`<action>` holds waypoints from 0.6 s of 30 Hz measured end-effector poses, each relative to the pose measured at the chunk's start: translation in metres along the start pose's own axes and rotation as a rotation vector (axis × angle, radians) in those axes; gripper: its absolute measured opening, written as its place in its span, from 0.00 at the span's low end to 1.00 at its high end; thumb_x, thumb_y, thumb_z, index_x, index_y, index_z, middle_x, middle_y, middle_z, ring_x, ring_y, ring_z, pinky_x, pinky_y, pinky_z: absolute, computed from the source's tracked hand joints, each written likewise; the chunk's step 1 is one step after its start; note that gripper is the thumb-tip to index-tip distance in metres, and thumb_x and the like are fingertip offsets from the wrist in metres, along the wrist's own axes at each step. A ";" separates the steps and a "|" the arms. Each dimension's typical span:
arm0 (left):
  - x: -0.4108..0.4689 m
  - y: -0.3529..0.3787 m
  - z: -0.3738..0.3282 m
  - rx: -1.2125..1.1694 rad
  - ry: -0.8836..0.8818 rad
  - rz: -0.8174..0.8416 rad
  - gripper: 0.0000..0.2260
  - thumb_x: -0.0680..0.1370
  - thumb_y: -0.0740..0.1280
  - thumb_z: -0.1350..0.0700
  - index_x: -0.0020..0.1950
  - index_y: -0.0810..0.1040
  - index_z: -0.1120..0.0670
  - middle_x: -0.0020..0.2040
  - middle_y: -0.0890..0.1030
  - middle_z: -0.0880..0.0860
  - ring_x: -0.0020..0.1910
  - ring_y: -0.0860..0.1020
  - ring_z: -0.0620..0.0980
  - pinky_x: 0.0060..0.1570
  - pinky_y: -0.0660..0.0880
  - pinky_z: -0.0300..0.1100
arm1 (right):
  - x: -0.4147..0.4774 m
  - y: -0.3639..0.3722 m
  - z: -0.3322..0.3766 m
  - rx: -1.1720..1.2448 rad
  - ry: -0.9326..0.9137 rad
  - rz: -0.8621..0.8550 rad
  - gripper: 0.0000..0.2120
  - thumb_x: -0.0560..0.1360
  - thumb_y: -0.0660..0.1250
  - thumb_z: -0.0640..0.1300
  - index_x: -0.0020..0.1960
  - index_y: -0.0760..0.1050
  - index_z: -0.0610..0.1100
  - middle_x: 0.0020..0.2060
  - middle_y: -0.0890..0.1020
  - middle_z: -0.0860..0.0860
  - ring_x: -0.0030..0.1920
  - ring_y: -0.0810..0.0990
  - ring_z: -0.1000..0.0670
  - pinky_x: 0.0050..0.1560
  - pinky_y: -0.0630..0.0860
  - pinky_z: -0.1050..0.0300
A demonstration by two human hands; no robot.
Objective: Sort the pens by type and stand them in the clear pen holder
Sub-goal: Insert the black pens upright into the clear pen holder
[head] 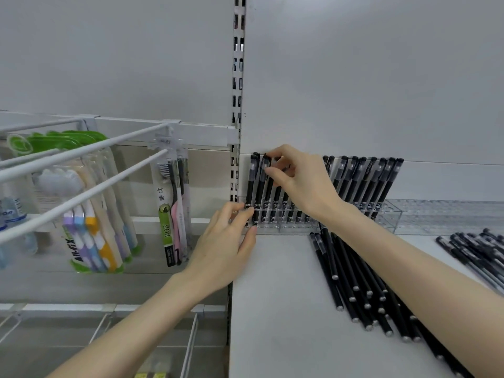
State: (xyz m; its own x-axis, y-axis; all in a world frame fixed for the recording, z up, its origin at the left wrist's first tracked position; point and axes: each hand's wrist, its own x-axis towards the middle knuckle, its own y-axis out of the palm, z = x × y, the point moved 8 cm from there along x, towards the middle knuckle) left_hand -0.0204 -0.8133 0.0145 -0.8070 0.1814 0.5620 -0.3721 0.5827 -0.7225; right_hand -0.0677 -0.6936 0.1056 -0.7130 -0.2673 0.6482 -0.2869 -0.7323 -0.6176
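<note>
Right hand (302, 181) pinches, between thumb and forefinger, the cap end of a slim black capped pen (260, 186). The pen stands slightly tilted near the left end of the clear acrylic pen holder (390, 216), tip already in a slot. Left hand (231, 241) grips the holder's left front corner, fingers curled round it, bracing it. A row of matching standing black pens (365, 181) fills the holder's right part. A loose heap of matte black pens with silver ends (354, 282) lies just in front of the holder, and a second heap of black-capped pens (474, 249) lies in front of its right end. Judgement: seating step. Push straight down along the pen's axis, keep the brace firm so the holder does not slide, and match the neighbours' lean and clip direction. Risk: knocking the adjacent pen.
</note>
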 end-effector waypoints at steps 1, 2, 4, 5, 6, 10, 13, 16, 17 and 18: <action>0.001 -0.003 -0.001 0.017 -0.004 0.001 0.19 0.81 0.58 0.52 0.70 0.69 0.57 0.67 0.67 0.51 0.68 0.64 0.48 0.64 0.63 0.40 | -0.001 -0.005 0.000 -0.008 0.006 -0.006 0.12 0.78 0.66 0.44 0.60 0.75 0.45 0.42 0.81 0.51 0.38 0.79 0.52 0.49 0.78 0.53; 0.002 -0.006 -0.003 0.042 -0.007 0.003 0.19 0.81 0.58 0.52 0.70 0.69 0.56 0.68 0.67 0.51 0.68 0.63 0.47 0.64 0.62 0.40 | -0.003 -0.011 -0.001 -0.008 0.016 -0.015 0.12 0.78 0.66 0.44 0.60 0.75 0.45 0.43 0.81 0.51 0.38 0.78 0.54 0.47 0.77 0.56; 0.002 -0.011 -0.011 0.085 -0.005 0.000 0.18 0.81 0.59 0.51 0.69 0.71 0.55 0.68 0.68 0.50 0.67 0.62 0.47 0.64 0.61 0.40 | -0.009 -0.024 -0.003 -0.028 0.033 -0.017 0.10 0.78 0.65 0.44 0.58 0.76 0.45 0.43 0.81 0.51 0.37 0.76 0.58 0.44 0.74 0.64; 0.003 -0.014 -0.018 0.093 0.003 -0.002 0.17 0.80 0.59 0.51 0.68 0.72 0.56 0.67 0.68 0.51 0.66 0.63 0.48 0.63 0.61 0.39 | -0.014 -0.031 -0.006 -0.055 0.038 -0.005 0.08 0.78 0.65 0.44 0.56 0.77 0.45 0.43 0.81 0.52 0.38 0.75 0.59 0.43 0.72 0.66; 0.003 -0.015 -0.026 0.094 0.012 0.004 0.16 0.80 0.60 0.52 0.66 0.73 0.55 0.66 0.70 0.50 0.65 0.64 0.48 0.60 0.61 0.38 | -0.019 -0.037 -0.009 -0.086 0.045 0.014 0.07 0.78 0.64 0.44 0.54 0.78 0.45 0.43 0.80 0.53 0.39 0.75 0.59 0.43 0.71 0.67; 0.006 -0.004 -0.062 0.098 0.011 0.119 0.15 0.80 0.59 0.49 0.63 0.74 0.53 0.60 0.73 0.48 0.61 0.68 0.46 0.56 0.63 0.39 | -0.048 -0.061 -0.033 -0.122 0.094 0.093 0.05 0.78 0.64 0.43 0.50 0.79 0.45 0.40 0.78 0.56 0.39 0.74 0.61 0.39 0.67 0.74; 0.005 0.013 -0.089 0.100 -0.032 0.211 0.16 0.79 0.59 0.46 0.64 0.73 0.51 0.60 0.74 0.47 0.60 0.71 0.47 0.58 0.67 0.41 | -0.072 -0.076 -0.054 -0.131 0.112 0.169 0.05 0.77 0.65 0.44 0.49 0.79 0.45 0.40 0.79 0.55 0.39 0.76 0.59 0.41 0.69 0.70; 0.002 0.033 -0.112 0.093 -0.145 0.290 0.20 0.79 0.59 0.43 0.66 0.70 0.52 0.63 0.74 0.49 0.58 0.73 0.47 0.54 0.67 0.40 | -0.096 -0.089 -0.075 -0.144 0.121 0.255 0.08 0.78 0.64 0.46 0.51 0.79 0.44 0.44 0.80 0.53 0.46 0.77 0.54 0.50 0.73 0.59; 0.001 0.040 -0.118 0.083 -0.200 0.302 0.21 0.79 0.58 0.41 0.67 0.69 0.52 0.64 0.73 0.50 0.58 0.73 0.47 0.53 0.68 0.40 | -0.105 -0.092 -0.081 -0.158 0.113 0.295 0.10 0.79 0.63 0.48 0.53 0.79 0.44 0.47 0.80 0.53 0.49 0.77 0.53 0.51 0.72 0.59; -0.001 0.046 -0.122 0.070 -0.255 0.305 0.24 0.78 0.58 0.39 0.67 0.68 0.52 0.65 0.73 0.51 0.58 0.73 0.49 0.54 0.69 0.42 | -0.113 -0.093 -0.088 -0.171 0.106 0.337 0.12 0.79 0.62 0.49 0.57 0.78 0.44 0.51 0.80 0.53 0.53 0.76 0.53 0.53 0.69 0.60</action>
State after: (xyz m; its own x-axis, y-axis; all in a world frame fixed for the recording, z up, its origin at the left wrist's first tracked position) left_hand 0.0188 -0.6897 0.0297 -0.9699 0.1304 0.2057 -0.1208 0.4756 -0.8713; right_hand -0.0165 -0.5402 0.0510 -0.8451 -0.4024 0.3519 -0.1213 -0.4968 -0.8593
